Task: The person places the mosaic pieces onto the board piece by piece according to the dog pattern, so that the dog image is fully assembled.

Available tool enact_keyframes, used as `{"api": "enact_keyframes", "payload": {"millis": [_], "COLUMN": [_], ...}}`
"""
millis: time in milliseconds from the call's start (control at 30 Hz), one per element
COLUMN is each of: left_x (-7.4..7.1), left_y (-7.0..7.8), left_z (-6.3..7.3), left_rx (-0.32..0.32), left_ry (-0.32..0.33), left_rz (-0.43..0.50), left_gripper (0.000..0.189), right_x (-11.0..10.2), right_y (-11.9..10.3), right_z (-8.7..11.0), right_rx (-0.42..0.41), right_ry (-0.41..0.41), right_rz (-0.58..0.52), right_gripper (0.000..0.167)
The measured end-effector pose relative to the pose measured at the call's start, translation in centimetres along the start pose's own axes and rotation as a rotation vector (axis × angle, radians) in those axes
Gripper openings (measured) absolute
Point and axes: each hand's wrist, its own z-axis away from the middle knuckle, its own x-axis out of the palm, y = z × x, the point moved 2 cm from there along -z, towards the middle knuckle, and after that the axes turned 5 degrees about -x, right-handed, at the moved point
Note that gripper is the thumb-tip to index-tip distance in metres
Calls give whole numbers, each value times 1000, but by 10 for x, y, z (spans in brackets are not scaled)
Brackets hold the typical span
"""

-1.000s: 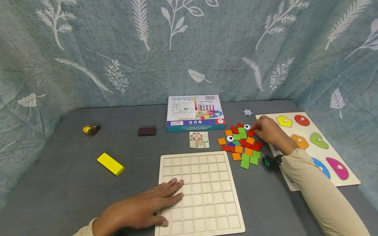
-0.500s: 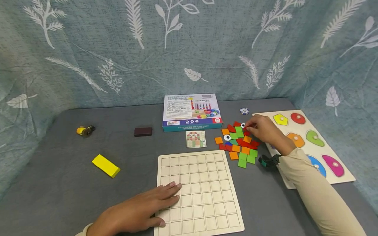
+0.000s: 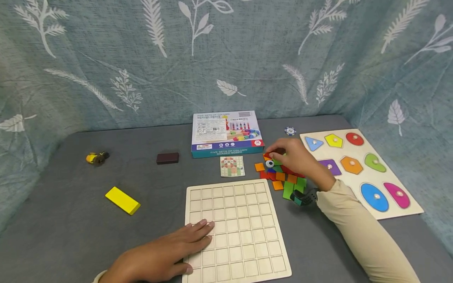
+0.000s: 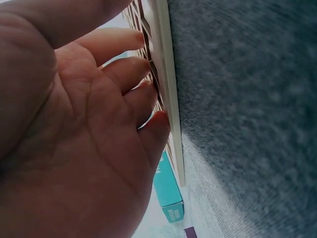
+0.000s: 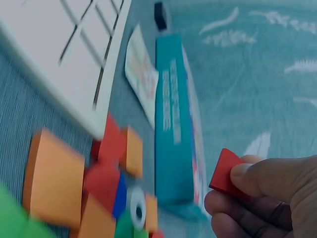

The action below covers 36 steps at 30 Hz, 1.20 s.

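Between thumb and fingers my right hand (image 3: 291, 157) pinches a red tile (image 5: 227, 171) with one curved edge, plain in the right wrist view. That hand is over the heap of coloured tiles, hiding part of it. Orange tiles (image 3: 280, 176), green tiles (image 3: 288, 190) and a round eye tile (image 3: 269, 164) show around it. My left hand (image 3: 166, 249) rests with spread fingers on the left side of the wooden grid board (image 3: 238, 232), whose squares hold no tiles. A small picture card (image 3: 232, 166) with a gridded figure lies behind the board.
A bead-set box (image 3: 227, 133) stands at the back. To the right lies a knobbed shape puzzle (image 3: 352, 166), with a poker chip (image 3: 290, 131) near it. On the left are a yellow block (image 3: 122, 200), a dark brown block (image 3: 168, 158) and a small yellow-black toy (image 3: 97, 158).
My right hand has lifted the red tile from the heap's far right side and moved left with it across the heap. The left hand stays on the board. The head view has shifted slightly.
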Motion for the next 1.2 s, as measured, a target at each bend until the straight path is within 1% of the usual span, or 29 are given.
{"api": "enact_keyframes", "payload": {"millis": [100,200,267,367,500,600,733,833,967,1100,1200], "left_x": [1,1,1,1,1,1,1,1,1,1,1], "left_y": [-1,-3,-4,-5,-5,-4,-3,-3,-3,-3,-4], "left_z": [0,-1,-1,-1,-1,-2,-2,-1,1,1,0], "left_rx": [10,4,-2,-5,19,20,-3,8,26,-2,-21], "left_ry": [-3,-13,-20,-22,-6,-3,-12,-7,4,-7,-18], "left_rz": [10,35,56,70,48,37,48,39,29,52,74], "left_gripper": [74,82,84,85,84,85,86,85,80,79,81], "right_x": [7,16,23,32,46,56,68,76,88,99,106], "right_y": [-11,-19,-25,-33,-44,-51,-60,-65,-71,-80,-87], "right_z": [-4,-7,-10,-15,-22,-27,-31,-32,-34,-37,-41], "right_rx": [-33,-57,-63,-93,-135,-154,-166,-166,-176,-199,-230], "right_ry": [-20,-49,-69,-84,-110,-139,-176,-217,-280,-338,-366], "right_rz": [-31,-63,-101,-123,-154,-178,-159,-160,-189,-195,-192], "right_gripper": [15,16,17,17,17,17,16,16,15,16,16]}}
